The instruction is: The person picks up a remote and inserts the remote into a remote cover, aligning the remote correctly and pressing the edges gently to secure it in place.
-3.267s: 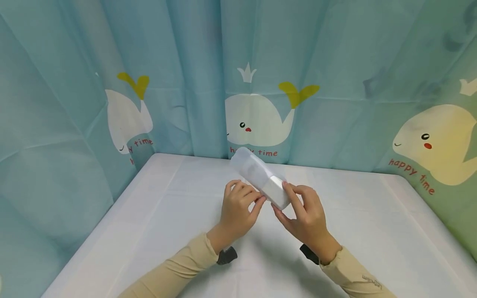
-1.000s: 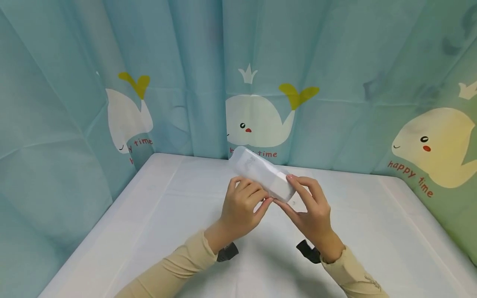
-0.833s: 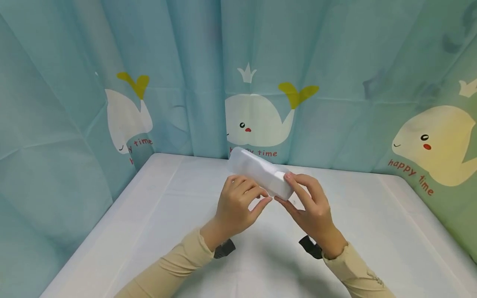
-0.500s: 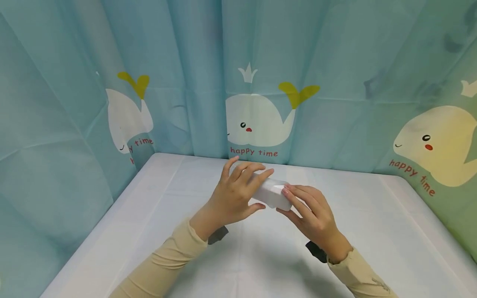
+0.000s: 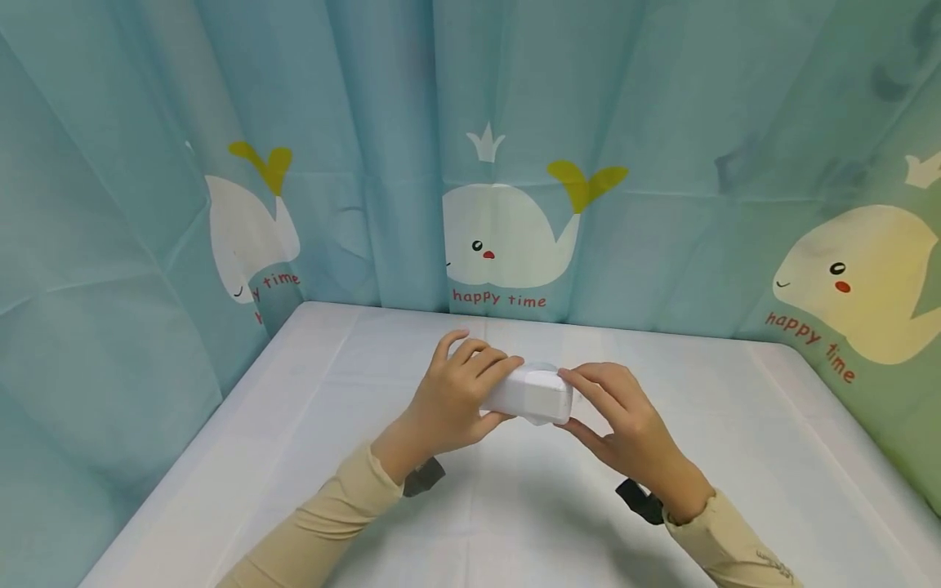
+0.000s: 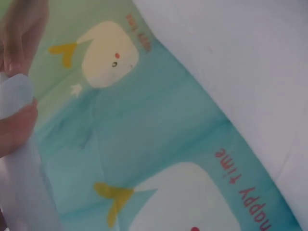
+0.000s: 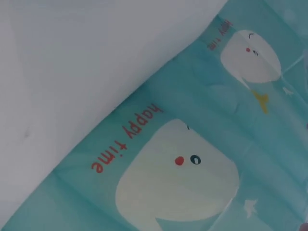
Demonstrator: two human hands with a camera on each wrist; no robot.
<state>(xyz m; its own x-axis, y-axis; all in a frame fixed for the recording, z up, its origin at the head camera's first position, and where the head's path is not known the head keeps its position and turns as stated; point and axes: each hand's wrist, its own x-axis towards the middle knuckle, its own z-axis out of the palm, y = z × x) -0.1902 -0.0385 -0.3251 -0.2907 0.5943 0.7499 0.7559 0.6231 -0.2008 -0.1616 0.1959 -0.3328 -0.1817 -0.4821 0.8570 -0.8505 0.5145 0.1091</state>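
Note:
A small white box point(image 5: 531, 395), with translucent plastic film point(image 5: 542, 367) showing at its top and bottom edges, is held above the white table in the head view. My left hand point(image 5: 459, 392) grips its left part, fingers over the top and thumb below, hiding that end. At the right end my right hand point(image 5: 621, 416) pinches the box between fingertips on the upper corner and the thumb beneath. The left wrist view catches the film-covered box point(image 6: 29, 178) along its left edge. Barely anything of the right hand appears in the right wrist view.
The white table point(image 5: 331, 392) runs back to a blue-green curtain point(image 5: 390, 163) printed with whales, which also closes off the left and right sides. Black straps point(image 5: 424, 477) show at both wrists.
The box was tilted with film standing up at its far end. My left hand has moved from its lower edge to around the left part, and the box now lies nearly level.

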